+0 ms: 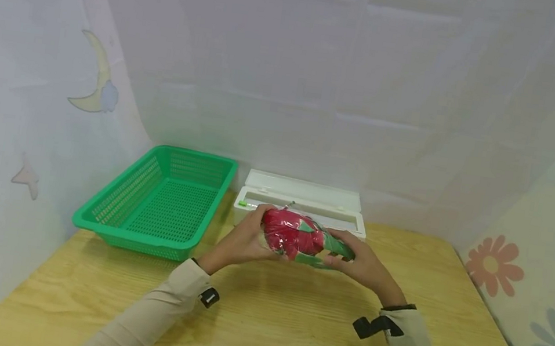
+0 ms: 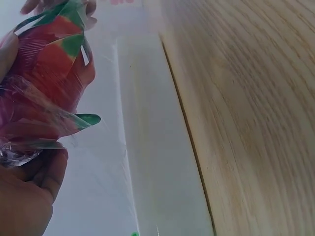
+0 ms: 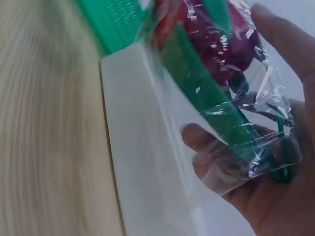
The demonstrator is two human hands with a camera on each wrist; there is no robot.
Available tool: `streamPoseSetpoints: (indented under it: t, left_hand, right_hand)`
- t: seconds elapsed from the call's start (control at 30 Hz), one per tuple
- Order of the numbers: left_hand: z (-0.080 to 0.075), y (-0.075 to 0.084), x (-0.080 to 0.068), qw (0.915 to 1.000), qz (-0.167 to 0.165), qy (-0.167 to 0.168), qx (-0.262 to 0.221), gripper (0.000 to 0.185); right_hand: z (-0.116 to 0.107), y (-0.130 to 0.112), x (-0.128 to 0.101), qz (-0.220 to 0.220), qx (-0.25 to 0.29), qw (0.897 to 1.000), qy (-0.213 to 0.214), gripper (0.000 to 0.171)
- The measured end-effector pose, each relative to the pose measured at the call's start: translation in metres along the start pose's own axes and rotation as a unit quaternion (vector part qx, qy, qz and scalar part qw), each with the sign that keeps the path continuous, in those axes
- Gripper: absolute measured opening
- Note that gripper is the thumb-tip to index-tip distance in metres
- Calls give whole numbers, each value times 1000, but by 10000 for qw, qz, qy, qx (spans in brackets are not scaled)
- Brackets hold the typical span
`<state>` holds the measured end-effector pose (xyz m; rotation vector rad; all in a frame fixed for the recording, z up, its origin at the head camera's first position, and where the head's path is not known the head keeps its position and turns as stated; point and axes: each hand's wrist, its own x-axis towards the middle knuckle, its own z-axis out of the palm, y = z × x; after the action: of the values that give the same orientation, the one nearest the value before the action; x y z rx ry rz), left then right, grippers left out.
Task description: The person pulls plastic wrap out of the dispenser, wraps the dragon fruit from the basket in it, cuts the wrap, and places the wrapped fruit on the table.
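A red dragon fruit point(image 1: 294, 235) with green scales, wrapped in clear film, is held above the wooden table point(image 1: 269, 318) between both hands. My left hand point(image 1: 246, 239) grips its rounded left end; in the left wrist view the fruit point(image 2: 47, 83) fills the upper left above my palm point(image 2: 24, 196). My right hand point(image 1: 357, 261) holds the green leafy end, where film point(image 3: 246, 147) bunches over my fingers point(image 3: 197, 137) around the fruit point(image 3: 216, 44).
A white cling-film dispenser box point(image 1: 305, 203) with its lid up stands just behind the fruit. An empty green plastic basket point(image 1: 160, 200) sits at the back left. Pale curtains hang round the table on three sides.
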<state>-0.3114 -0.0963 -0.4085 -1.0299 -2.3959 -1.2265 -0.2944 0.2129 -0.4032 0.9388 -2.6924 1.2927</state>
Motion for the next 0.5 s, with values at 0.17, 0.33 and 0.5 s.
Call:
streamPoseSetpoints:
  t: [0.17, 0.33, 0.5]
  left_hand:
    - [-3, -3, 6, 9985, -31, -2, -554, 92]
    - [-7, -1, 11, 9964, -384, 30, -754, 91]
    - [-9, 0, 13, 9919, -757, -94, -1014, 87]
  right_hand:
    - [3, -23, 5, -36, -1961, 9803, 230, 87]
    - [6, -38, 11, 152, -3487, 9356, 528, 117]
    - [9, -40, 14, 256, -3782, 9245, 400, 125]
